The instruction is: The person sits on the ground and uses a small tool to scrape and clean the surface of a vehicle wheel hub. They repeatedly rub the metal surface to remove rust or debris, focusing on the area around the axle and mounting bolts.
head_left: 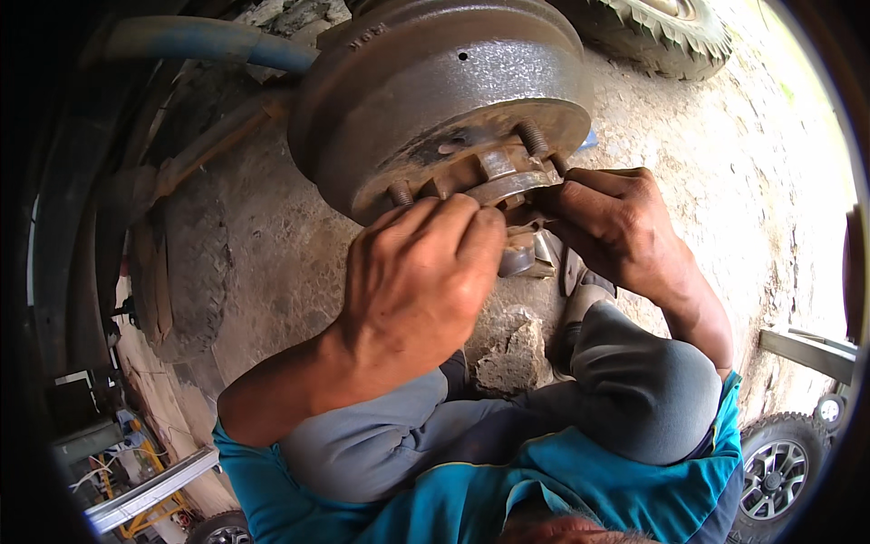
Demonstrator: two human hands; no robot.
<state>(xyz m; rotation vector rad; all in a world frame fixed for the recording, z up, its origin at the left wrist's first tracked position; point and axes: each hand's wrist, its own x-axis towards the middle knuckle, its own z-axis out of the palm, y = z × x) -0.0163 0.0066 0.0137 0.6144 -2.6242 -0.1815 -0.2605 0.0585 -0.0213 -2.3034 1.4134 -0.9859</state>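
A worn grey brake drum (453, 82) fills the upper middle, its hub (507, 188) facing me. Threaded studs stick out of that face, one stud (532, 138) on the right and another stud (400, 193) on the left. My left hand (412, 272) is closed against the hub's near left side, its fingertips partly hidden. At the hub's right edge, my right hand (616, 222) pinches with thumb and fingers; what is between them is too small to make out. Just below the hub, between both hands, shows a shiny rounded metal part (517, 258).
A chunk of broken concrete (514, 356) lies on the rough floor between my feet. Behind the drum lies a knobbly tyre (657, 36). A blue pipe-like bar (227, 41) and a rusty rod (213, 145) run along the left. A spoked wheel (773, 479) is at lower right.
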